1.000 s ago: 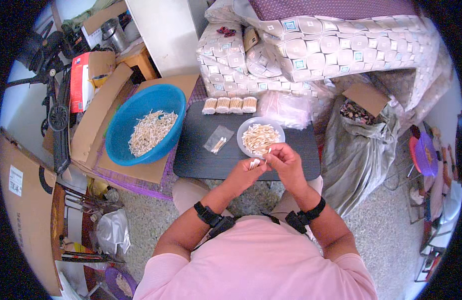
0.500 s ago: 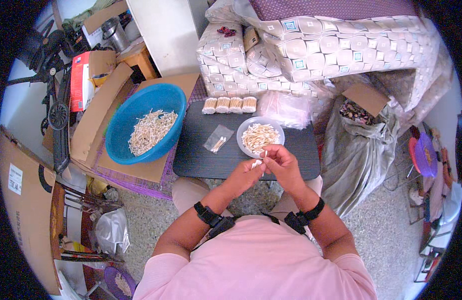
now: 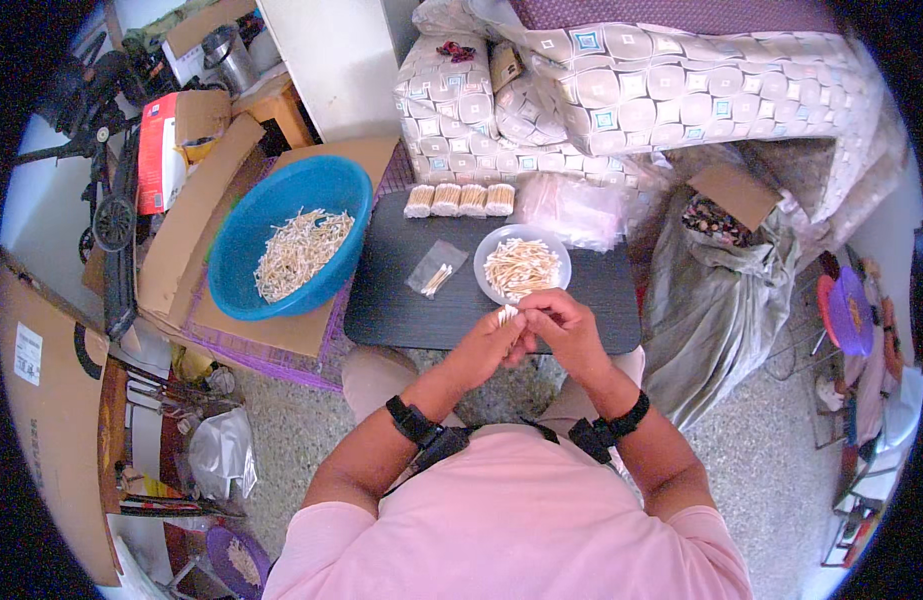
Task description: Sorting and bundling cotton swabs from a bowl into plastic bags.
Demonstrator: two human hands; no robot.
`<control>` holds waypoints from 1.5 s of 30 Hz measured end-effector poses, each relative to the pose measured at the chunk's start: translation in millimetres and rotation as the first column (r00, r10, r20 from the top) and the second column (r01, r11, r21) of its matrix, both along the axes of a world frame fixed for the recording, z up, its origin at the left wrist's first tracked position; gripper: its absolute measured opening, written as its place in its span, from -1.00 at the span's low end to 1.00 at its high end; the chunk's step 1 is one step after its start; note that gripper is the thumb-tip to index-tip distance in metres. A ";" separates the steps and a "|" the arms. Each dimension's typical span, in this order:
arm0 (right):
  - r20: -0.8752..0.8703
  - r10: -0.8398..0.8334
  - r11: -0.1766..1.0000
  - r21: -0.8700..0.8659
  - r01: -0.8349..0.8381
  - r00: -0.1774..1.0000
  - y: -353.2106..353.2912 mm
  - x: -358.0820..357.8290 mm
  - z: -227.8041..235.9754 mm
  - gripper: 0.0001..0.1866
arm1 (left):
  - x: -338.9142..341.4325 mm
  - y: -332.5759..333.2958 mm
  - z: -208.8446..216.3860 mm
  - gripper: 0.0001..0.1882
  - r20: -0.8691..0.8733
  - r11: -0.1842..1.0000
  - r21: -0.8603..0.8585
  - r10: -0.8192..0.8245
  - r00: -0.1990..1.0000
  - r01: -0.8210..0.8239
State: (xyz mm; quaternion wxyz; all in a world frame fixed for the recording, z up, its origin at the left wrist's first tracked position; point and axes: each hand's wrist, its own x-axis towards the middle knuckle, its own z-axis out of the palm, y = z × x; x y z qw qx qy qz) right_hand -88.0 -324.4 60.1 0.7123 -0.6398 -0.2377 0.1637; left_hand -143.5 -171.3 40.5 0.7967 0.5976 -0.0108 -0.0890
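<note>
My left hand (image 3: 492, 343) and my right hand (image 3: 559, 322) meet over the near edge of a low black table (image 3: 401, 300). Together they pinch a small bunch of cotton swabs (image 3: 506, 315) with white tips. Just beyond them stands a white bowl (image 3: 523, 263) heaped with loose swabs. A small clear bag (image 3: 435, 270) with a few swabs lies left of the bowl. Several packed bundles of swabs (image 3: 459, 200) line the table's far edge.
A blue basin (image 3: 286, 248) full of swabs sits on cardboard to the left. Patterned cushions (image 3: 631, 90) are stacked behind the table. A grey sack (image 3: 716, 290) stands at the right, cardboard boxes (image 3: 51, 400) and clutter at the left.
My hands have shifted only slightly while working the bunch of swabs; nothing else has moved.
</note>
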 end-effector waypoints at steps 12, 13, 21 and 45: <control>0.265 -0.032 0.992 -0.109 0.064 0.964 3.4 4.6 -12.3 -0.83 | 4.4 9.5 -9.6 -0.74 -0.063 1.000 0.013 0.012 0.998 -0.011; 0.235 -0.037 0.993 -0.102 0.063 0.971 3.3 5.1 -14.1 -0.83 | 5.2 10.2 -9.0 -0.72 -0.055 1.000 0.026 -0.004 0.998 0.005; 0.224 -0.084 0.975 -0.183 0.127 0.971 -2.3 14.1 -26.8 -0.83 | 12.4 24.7 -14.9 -0.69 -0.053 0.977 0.153 0.155 0.987 -0.145; 0.635 0.016 0.885 -0.369 0.285 0.772 0.7 68.8 -25.6 -0.82 | 38.0 83.6 -96.1 -0.82 0.415 0.339 0.841 0.095 0.905 -0.421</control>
